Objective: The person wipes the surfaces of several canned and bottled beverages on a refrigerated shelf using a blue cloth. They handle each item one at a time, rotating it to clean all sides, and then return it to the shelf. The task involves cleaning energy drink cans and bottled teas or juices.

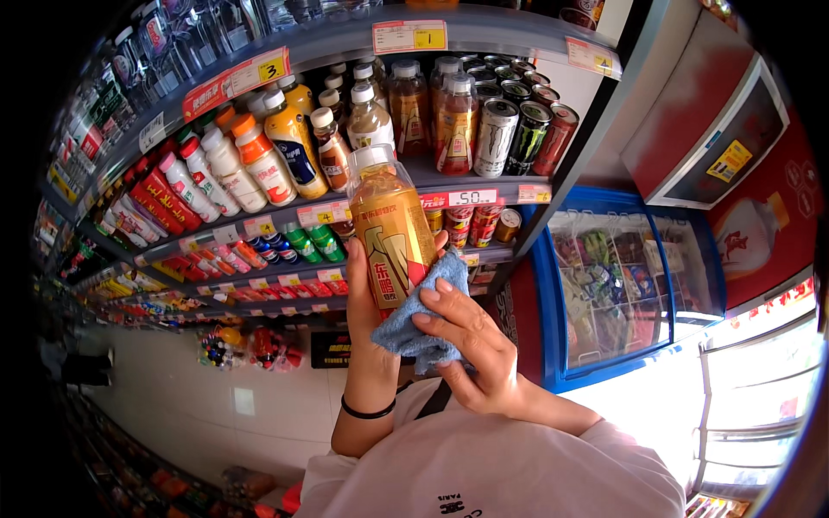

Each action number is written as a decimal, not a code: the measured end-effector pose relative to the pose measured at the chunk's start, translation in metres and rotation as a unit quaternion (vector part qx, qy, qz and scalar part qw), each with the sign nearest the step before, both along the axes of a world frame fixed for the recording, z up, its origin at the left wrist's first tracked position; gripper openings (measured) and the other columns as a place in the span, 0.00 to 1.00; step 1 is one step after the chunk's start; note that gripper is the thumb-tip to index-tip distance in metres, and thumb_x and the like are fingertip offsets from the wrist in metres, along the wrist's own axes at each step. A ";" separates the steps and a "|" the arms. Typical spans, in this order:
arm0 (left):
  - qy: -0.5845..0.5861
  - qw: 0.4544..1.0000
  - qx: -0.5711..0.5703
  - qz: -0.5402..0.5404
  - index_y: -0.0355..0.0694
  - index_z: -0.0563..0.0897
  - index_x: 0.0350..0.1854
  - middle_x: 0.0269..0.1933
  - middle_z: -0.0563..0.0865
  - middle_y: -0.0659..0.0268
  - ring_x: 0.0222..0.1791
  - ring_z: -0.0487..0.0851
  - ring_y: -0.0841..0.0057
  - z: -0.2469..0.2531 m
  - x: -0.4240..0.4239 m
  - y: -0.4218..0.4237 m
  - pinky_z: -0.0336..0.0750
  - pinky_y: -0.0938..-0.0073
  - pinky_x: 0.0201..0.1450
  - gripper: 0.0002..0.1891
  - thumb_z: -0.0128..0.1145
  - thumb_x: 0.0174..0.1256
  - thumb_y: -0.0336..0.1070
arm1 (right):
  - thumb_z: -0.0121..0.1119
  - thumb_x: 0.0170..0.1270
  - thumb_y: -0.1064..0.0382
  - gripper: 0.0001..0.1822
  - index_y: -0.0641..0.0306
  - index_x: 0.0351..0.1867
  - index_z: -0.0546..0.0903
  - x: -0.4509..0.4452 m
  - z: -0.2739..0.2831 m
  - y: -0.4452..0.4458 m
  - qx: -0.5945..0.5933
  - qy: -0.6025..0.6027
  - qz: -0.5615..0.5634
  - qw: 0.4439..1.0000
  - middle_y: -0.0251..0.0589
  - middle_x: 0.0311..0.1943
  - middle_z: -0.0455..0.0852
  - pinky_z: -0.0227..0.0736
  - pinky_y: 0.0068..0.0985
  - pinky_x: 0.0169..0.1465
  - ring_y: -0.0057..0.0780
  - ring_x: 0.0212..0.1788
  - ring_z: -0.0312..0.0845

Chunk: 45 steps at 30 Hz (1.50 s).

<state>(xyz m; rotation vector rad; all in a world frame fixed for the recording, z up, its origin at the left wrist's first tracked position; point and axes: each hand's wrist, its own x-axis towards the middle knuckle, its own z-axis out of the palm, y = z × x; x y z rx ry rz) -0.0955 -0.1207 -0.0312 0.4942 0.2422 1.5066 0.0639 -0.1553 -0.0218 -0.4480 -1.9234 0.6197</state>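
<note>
My left hand (pixel 366 291) grips a plastic drink bottle (pixel 392 233) with a gold and red label and a clear cap cover, tilted in front of the shelves. In my right hand (pixel 476 343) is a blue terry cloth (pixel 424 324), pressed against the bottle's lower right side. The cloth hides the bottle's base, and most of my left fingers are behind the bottle. Similar gold-labelled bottles (pixel 456 126) stand upright on the shelf beyond, beside tall drink cans (pixel 497 139).
The drinks shelf (pixel 511 194) carries price tags along its edge. Bottles with white and orange caps (pixel 259 162) line it to the left. A blue-framed chest freezer (pixel 550 311) stands at right. Wrapped goods (pixel 249 346) sit on the tiled floor (pixel 194 401). A person (pixel 84 369) is at far left.
</note>
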 end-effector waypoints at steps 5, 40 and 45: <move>0.074 0.993 -0.024 0.088 0.40 0.71 0.70 0.61 0.84 0.61 0.57 0.85 0.72 -0.012 0.011 -0.008 0.82 0.66 0.58 0.31 0.38 0.81 0.60 | 0.57 0.64 0.75 0.26 0.74 0.65 0.77 -0.013 0.031 0.039 0.012 0.033 -0.043 0.998 0.61 0.72 0.70 0.54 0.47 0.77 0.59 0.77 0.59; 0.102 0.978 -0.065 0.170 0.39 0.68 0.73 0.65 0.81 0.53 0.61 0.83 0.64 -0.016 -0.001 -0.014 0.78 0.61 0.63 0.40 0.39 0.76 0.71 | 0.55 0.56 0.83 0.32 0.73 0.68 0.75 0.006 0.002 0.009 -0.041 0.014 0.017 0.999 0.64 0.74 0.65 0.56 0.44 0.77 0.57 0.77 0.59; 0.147 0.982 0.007 0.117 0.44 0.61 0.76 0.70 0.74 0.65 0.67 0.76 0.74 0.000 0.013 -0.022 0.72 0.67 0.69 0.31 0.46 0.80 0.57 | 0.52 0.63 0.80 0.31 0.72 0.71 0.71 -0.011 0.038 0.039 -0.027 0.065 -0.035 0.997 0.63 0.76 0.62 0.52 0.44 0.78 0.58 0.79 0.56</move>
